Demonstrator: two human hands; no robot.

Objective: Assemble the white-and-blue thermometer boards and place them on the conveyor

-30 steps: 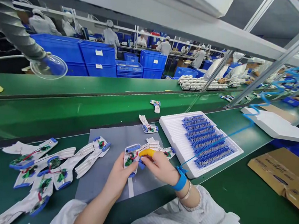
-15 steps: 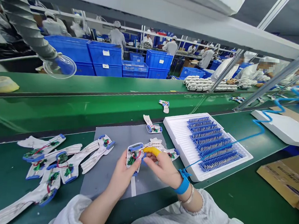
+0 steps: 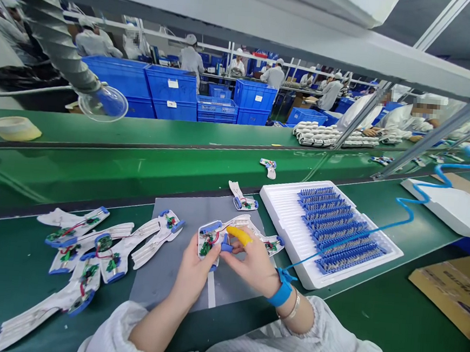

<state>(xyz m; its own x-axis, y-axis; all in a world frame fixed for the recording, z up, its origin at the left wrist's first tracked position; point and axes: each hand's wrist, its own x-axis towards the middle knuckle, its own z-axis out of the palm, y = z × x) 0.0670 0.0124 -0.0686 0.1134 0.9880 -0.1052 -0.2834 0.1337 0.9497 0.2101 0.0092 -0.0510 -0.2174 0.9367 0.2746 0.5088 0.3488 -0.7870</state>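
Note:
My left hand [image 3: 194, 267] is closed around a white plastic housing half [image 3: 233, 222] with a green circuit board [image 3: 206, 245] and red wires inside. My right hand [image 3: 254, 264] pinches a small blue plastic part [image 3: 226, 245] at the housing's right side. A yellow finger cot [image 3: 239, 235] covers its index finger, and a blue wrist strap [image 3: 283, 289] circles that wrist. Whether the blue part touches the housing, I cannot tell. Beyond my right fingers lies another white housing half [image 3: 271, 245], partly hidden. Below both hands is a grey mat [image 3: 170, 279].
Several wired housing halves [image 3: 114, 259] lie on the left. On the right, a white foam tray [image 3: 273, 201] carries rows of blue-and-metal parts [image 3: 336, 227], crossed by a blue cord [image 3: 360, 237]. A cardboard box [image 3: 449, 290] sits farther right. A green conveyor [image 3: 170, 165] runs behind.
The view has shifted slightly. My right thumb and fingers have turned a little, and more of the blue part shows beside the housing. My left hand keeps its hold.

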